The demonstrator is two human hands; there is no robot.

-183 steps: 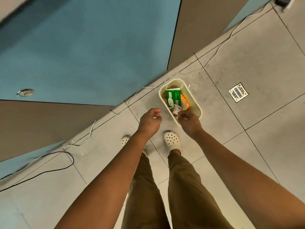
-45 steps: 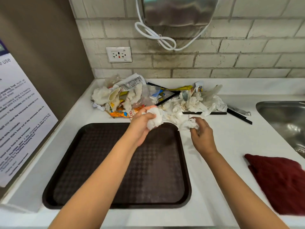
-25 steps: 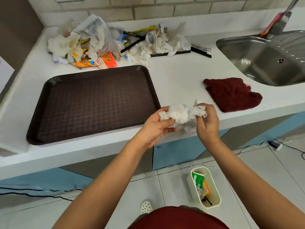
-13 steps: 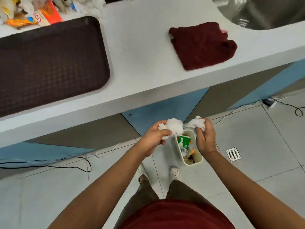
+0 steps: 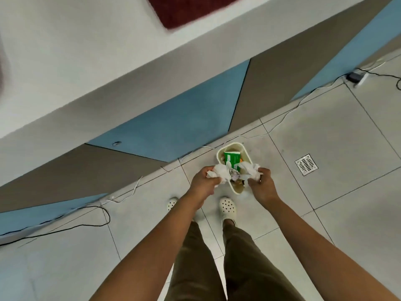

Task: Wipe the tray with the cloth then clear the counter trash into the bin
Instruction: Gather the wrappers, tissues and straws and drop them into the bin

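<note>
Nearest the camera, two bare forearms are extended forward and down over olive trousers (image 5: 217,268), and below them a pair of cream perforated clogs (image 5: 227,208) is planted on the grey floor tiles (image 5: 336,213). The left hand (image 5: 204,183) is curled round a wad of crumpled white tissue (image 5: 220,173), which is gripped between fingers and thumb. The right hand (image 5: 261,185) is likewise closed on a second crumpled white tissue wad (image 5: 249,171), pinched at its near end. Both wads are held just above the near part of the small cream bin (image 5: 221,151), which stands on the floor just beyond the clogs, close to the cabinet base. Inside the bin a green carton (image 5: 232,158) is seen among other scraps; pale print is carried on it, but nothing can be read. To the right of the bin a square metal floor drain (image 5: 306,164) is set into a tile. A white cable (image 5: 282,118) is run along the foot of the cabinets, and a black cable (image 5: 65,229) is looped over the tiles to the left. Beyond, blue and grey-brown cabinet panels (image 5: 173,124) are seen, and above them the white counter (image 5: 86,51), blurred. On its far edge part of the dark red cloth (image 5: 186,11) is laid, well apart from the hands.
</note>
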